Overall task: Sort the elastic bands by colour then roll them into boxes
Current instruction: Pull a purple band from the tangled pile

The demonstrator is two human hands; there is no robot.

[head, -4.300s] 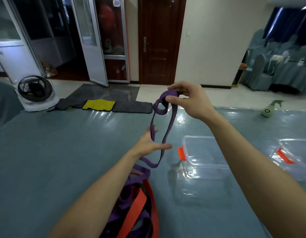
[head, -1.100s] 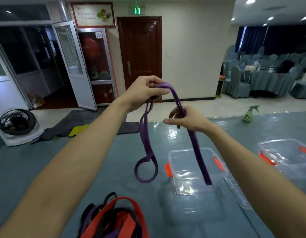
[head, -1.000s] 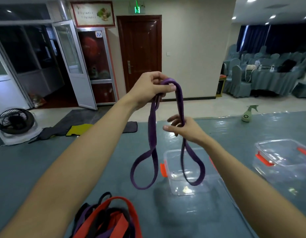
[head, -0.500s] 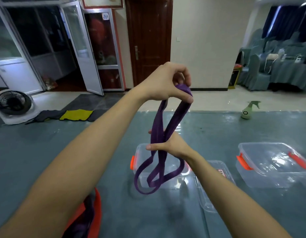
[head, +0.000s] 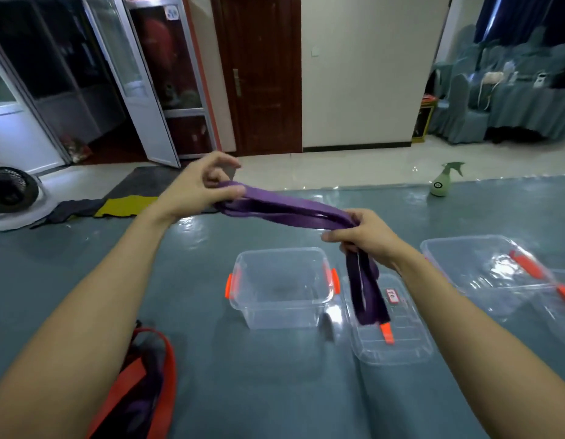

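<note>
Left hand (head: 195, 191): pinches the folded purple elastic band (head: 284, 207), above the clear orange-latched plastic box (head: 281, 315).
Right hand (head: 370, 237): fingers curled round the same band, right of the box.

Two hands (head: 192, 191) (head: 366, 239), one lifted purple band (head: 284, 207), two clear boxes (head: 281, 315) (head: 465, 267), one spray bottle (head: 441, 185), one fan (head: 9, 194).

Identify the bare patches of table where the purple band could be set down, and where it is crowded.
Bare: the left of the table, between the middle box and the band pile; also the near strip before box and lid. Crowded: the right, where lid and second box lie close.
</note>
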